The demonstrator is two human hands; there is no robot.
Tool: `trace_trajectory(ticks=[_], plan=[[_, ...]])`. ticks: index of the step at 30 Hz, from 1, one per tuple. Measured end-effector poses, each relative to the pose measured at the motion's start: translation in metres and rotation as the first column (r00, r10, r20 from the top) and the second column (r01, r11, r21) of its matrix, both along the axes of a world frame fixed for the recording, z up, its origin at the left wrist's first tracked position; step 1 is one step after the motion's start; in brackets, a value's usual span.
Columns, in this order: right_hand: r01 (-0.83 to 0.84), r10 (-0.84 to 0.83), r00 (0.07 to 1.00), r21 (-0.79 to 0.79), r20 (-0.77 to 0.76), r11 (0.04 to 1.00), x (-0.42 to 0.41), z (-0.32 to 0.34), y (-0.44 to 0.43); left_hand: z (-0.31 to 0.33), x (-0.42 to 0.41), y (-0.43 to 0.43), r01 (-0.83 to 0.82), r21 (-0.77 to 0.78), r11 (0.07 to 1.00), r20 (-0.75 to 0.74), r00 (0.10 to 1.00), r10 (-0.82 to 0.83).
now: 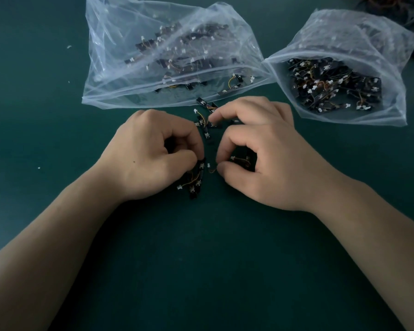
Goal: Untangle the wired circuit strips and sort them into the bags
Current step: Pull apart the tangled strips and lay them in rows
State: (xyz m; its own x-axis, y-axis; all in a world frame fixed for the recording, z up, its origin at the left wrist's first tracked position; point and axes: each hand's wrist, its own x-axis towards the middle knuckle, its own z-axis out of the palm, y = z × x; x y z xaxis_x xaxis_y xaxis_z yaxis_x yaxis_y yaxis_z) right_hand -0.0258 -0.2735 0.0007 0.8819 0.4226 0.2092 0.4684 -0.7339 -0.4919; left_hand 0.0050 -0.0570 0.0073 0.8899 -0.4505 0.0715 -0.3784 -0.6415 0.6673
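Observation:
Small black circuit strips with orange-yellow wires and white connectors lie in a tangle on the dark green table. My left hand (151,154) pinches a bunch of strips (196,180) that hangs below its thumb. My right hand (261,149) pinches a wired strip (240,160) between thumb and forefinger, its wire end (210,168) poking out to the left. More loose strips (206,123) lie between my fingertips. Two clear plastic bags stand behind: the left bag (105,91) lies flat, the right bag (320,27) stands open towards me; both hold several strips.
A heap of reddish wires (392,3) shows at the top right corner. Tiny white scraps (69,47) lie on the table at the left. The green table surface (201,271) stretches between my forearms toward me.

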Motion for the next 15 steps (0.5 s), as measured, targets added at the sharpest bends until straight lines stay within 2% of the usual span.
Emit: trace_trajectory(ticks=[9,12,15], plan=[[-0.228,0.227,0.969,-0.004,-0.102,0.974,-0.0058,0.0097,-0.0017,0.0036,-0.001,0.0068,0.212,-0.056,0.976,-0.018,0.977,-0.214],[-0.212,0.217,0.972,0.057,-0.088,0.976,-0.0049,0.0102,-0.0033,0.0047,-0.0011,0.0082,0.193,-0.064,0.979,-0.033,0.98,-0.195],[-0.167,0.178,0.981,0.128,-0.079,0.978,-0.0033,0.0095,-0.0051,0.0051,-0.0018,0.0077,0.193,-0.005,0.981,-0.007,0.981,-0.193]])
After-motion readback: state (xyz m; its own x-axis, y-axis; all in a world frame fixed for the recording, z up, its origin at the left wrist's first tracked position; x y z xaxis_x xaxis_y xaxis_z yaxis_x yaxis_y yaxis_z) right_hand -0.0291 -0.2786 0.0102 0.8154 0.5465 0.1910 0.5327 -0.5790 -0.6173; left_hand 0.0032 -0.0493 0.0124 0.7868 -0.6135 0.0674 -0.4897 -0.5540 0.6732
